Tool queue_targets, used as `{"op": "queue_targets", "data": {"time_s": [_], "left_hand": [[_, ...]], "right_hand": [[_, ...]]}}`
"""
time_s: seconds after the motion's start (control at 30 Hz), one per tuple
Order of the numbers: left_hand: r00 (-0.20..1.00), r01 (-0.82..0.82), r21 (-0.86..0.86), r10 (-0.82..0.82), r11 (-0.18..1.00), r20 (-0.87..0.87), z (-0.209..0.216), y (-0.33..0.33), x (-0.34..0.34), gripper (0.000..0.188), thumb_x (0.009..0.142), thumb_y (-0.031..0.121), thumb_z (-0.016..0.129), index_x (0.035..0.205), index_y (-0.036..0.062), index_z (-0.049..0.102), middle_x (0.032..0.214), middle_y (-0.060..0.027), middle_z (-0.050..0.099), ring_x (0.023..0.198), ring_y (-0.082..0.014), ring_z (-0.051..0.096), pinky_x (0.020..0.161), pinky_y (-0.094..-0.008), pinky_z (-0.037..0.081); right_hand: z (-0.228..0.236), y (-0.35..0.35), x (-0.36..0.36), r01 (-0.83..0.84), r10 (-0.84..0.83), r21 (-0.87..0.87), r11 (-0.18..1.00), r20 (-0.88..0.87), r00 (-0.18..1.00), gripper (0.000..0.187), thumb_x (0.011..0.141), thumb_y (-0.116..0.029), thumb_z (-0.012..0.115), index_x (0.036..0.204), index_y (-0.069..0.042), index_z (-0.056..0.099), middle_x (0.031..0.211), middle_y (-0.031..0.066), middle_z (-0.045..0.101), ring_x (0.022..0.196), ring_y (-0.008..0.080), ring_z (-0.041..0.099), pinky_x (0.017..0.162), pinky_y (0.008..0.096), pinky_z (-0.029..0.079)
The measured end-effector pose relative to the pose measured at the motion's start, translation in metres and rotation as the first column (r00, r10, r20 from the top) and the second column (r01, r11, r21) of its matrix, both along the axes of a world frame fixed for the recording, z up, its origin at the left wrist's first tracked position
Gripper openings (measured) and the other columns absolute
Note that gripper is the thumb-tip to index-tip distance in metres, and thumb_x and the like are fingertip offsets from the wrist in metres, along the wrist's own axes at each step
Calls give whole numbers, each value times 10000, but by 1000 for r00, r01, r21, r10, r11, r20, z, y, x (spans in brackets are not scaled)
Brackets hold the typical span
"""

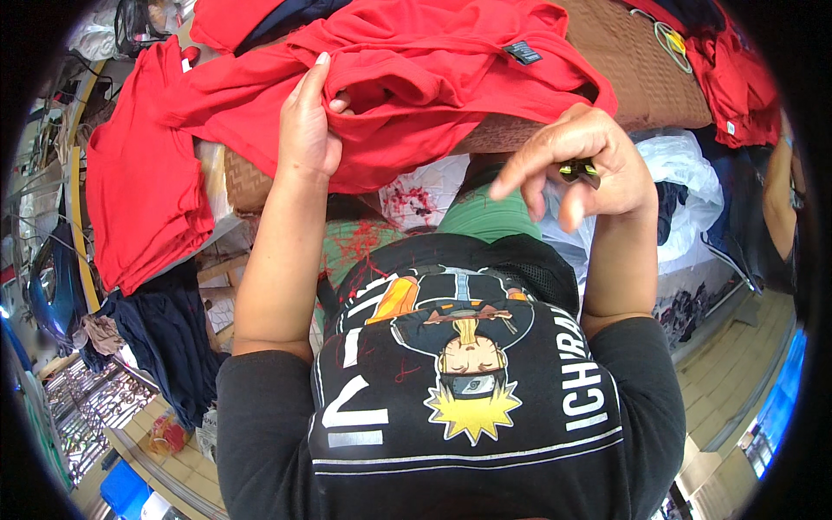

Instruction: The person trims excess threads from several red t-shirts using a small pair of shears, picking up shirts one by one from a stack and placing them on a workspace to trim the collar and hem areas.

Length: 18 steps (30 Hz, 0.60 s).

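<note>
A red knit garment [390, 160] with a dark label near its far edge lies bunched in front of me. My left hand [308, 130] pinches an edge of it, thumb on top, beside a fold that gapes open. My right hand [585, 165] is raised over my lap, just nearer than the garment's right end. Tucked in its palm is a small black and yellow-green tool [579, 171]; most of it is hidden, so its kind does not show. The index finger and thumb reach out apart from each other.
The garment rests on a brown woven-patterned cushion [620, 65]. More red cloth hangs at the left [143, 182] and far right [737, 82]. Dark navy cloth [169, 338] lies lower left. A clear plastic bag [685, 169] sits by my right arm. Red thread scraps [360, 247] litter my lap. Another person's arm [778, 195] shows at the right edge.
</note>
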<state>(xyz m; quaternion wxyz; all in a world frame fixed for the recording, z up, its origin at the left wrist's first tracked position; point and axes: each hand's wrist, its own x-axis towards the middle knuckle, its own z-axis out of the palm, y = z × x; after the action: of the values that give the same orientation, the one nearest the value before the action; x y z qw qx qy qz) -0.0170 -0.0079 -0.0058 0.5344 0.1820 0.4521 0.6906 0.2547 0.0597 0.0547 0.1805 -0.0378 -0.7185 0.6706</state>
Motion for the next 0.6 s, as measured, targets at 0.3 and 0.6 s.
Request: {"op": "queue_targets", "data": {"time_s": [0.3,0.6], "left_hand": [[980,-52,114,73,992,-187,4,0,3,174,954,243,566,1003,85,622,791,45,600,591,-37,441,541,-184,367],[-226,499,-215,-114,840,-967,11,-39,102,434,835,247,645,1211,37,591,1311,-129,505,1290,-332,391,1075,-539,255]], "right_hand": [[-2,7,0,430,-437,150,890,18,899,367,902,-291,608,1047,44,645,600,-8,558,509,22,474,478,176,321],[-2,14,-9,676,-673,28,736,134,727,263,926,-224,595,1108,-46,664,704,-7,647,507,-17,410,481,145,290]]}}
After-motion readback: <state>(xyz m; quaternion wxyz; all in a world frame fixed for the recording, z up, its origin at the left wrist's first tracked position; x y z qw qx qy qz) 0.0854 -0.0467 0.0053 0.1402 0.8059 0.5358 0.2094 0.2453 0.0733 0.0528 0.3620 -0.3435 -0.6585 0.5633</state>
